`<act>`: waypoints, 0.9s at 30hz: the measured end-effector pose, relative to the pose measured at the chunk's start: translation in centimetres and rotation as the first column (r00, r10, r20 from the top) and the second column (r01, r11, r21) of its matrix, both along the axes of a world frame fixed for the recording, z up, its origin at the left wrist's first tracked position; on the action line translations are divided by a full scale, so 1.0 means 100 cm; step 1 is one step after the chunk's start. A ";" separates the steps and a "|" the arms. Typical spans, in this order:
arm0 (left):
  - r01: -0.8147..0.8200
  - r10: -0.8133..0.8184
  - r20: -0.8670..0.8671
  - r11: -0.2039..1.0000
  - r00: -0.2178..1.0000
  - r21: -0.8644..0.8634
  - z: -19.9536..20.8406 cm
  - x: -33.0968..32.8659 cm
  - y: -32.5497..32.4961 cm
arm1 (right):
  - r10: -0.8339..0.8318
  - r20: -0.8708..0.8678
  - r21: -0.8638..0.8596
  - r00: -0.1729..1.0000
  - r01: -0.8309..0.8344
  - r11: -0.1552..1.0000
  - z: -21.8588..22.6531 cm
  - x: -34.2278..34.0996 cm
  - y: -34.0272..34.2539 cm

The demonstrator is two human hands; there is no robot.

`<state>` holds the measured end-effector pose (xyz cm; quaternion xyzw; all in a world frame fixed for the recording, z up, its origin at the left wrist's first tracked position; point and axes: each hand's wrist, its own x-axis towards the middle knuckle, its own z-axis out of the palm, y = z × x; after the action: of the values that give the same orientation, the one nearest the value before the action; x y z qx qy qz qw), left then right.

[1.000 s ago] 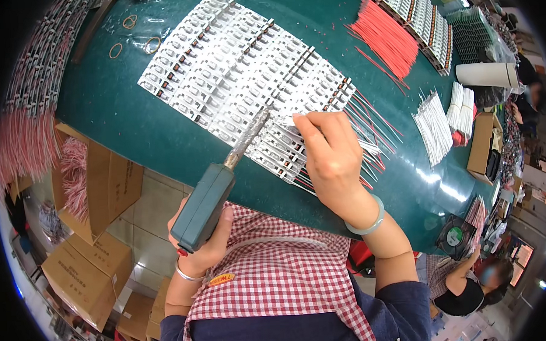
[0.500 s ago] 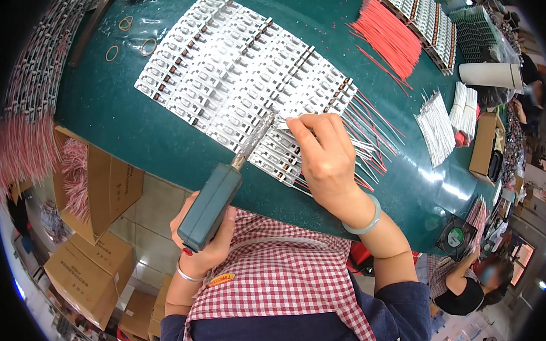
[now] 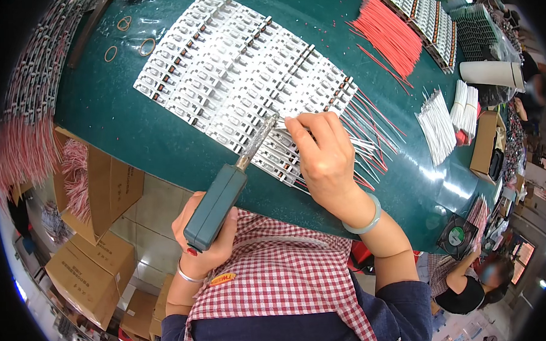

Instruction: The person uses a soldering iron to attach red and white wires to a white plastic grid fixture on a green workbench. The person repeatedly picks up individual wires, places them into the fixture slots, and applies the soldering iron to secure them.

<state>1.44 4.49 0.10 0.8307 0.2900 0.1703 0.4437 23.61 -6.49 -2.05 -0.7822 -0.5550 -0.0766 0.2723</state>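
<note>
My left hand (image 3: 214,253) is wrapped around the green handle of a soldering gun (image 3: 217,203). Its metal tip, dull and crusted, reaches up to the white rows of small parts (image 3: 220,75) laid out on the green table. Right beside that tip, the thumb and forefinger of my right hand (image 3: 327,162) are pinched on what looks like a thin wire, largely hidden by the fingers. Red and white wires (image 3: 369,147) run out to the right from the near rows, partly under my right hand.
Bundles of red wires (image 3: 390,37) and white wires (image 3: 436,130) lie on the right of the table (image 3: 100,117). Rubber bands (image 3: 148,47) lie at the far left. Open cardboard boxes (image 3: 112,189) stand left of the table. Another person (image 3: 473,283) sits at lower right.
The soldering gun in my left hand has shifted slightly right and up, its tip still beside my right fingertips. My right hand stays almost in place, still pinched.
</note>
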 end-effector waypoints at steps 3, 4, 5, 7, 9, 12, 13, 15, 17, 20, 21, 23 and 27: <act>-0.010 0.010 0.011 1.000 1.000 -0.010 -0.005 -0.004 -0.001 | 0.000 0.002 0.001 1.000 0.000 1.000 0.000 0.000 0.000; -0.021 0.022 0.029 0.999 0.999 -0.026 -0.012 -0.010 -0.003 | 0.001 0.002 0.002 1.000 -0.001 1.000 0.000 0.000 0.000; -0.033 0.034 0.045 0.999 0.998 -0.041 -0.015 -0.013 -0.004 | 0.002 0.001 0.003 1.000 -0.002 1.000 0.001 0.000 0.000; -0.042 0.043 0.021 0.997 0.999 -0.062 -0.009 -0.014 -0.003 | -0.001 0.003 0.002 1.000 0.001 1.000 0.000 -0.001 0.000; -0.049 0.051 0.031 0.996 0.998 -0.076 -0.004 -0.012 -0.002 | -0.003 0.007 0.005 1.000 0.003 1.000 -0.001 -0.001 0.000; -0.045 0.051 0.071 0.996 0.996 -0.081 -0.004 -0.010 -0.001 | -0.007 0.003 0.002 1.000 0.007 1.000 0.000 -0.001 0.001; -0.038 0.043 0.067 0.996 0.997 -0.079 -0.005 -0.012 -0.001 | -0.013 0.004 0.011 1.000 0.013 1.000 0.001 -0.001 0.000; -0.031 0.035 0.052 0.997 0.998 -0.068 -0.008 -0.013 -0.001 | -0.024 0.005 0.030 1.000 0.024 0.999 0.003 -0.001 0.000; -0.033 0.034 0.028 0.998 0.999 -0.050 -0.010 -0.013 -0.001 | -0.038 0.020 0.049 0.999 0.036 0.998 0.006 0.002 0.000; -0.022 0.024 0.023 0.998 0.999 -0.065 -0.008 -0.008 0.000 | -0.038 0.014 0.054 0.999 0.037 0.998 0.004 0.006 0.000; -0.023 0.025 0.039 0.998 0.999 -0.060 -0.008 -0.006 0.000 | -0.030 0.006 0.055 1.000 0.030 0.998 0.002 0.007 0.001; -0.025 0.028 0.070 0.998 0.997 -0.051 -0.007 -0.001 0.001 | -0.029 0.010 0.047 1.000 0.029 0.998 -0.001 0.007 0.001; 0.011 -0.011 0.067 1.000 0.998 -0.003 0.005 0.011 0.005 | -0.024 0.006 0.040 1.000 0.024 0.999 -0.002 0.009 0.003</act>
<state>2.57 4.99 0.55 0.8253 0.2705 0.1953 0.4556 24.47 -6.23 -2.21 -0.7830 -0.5449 -0.0935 0.2851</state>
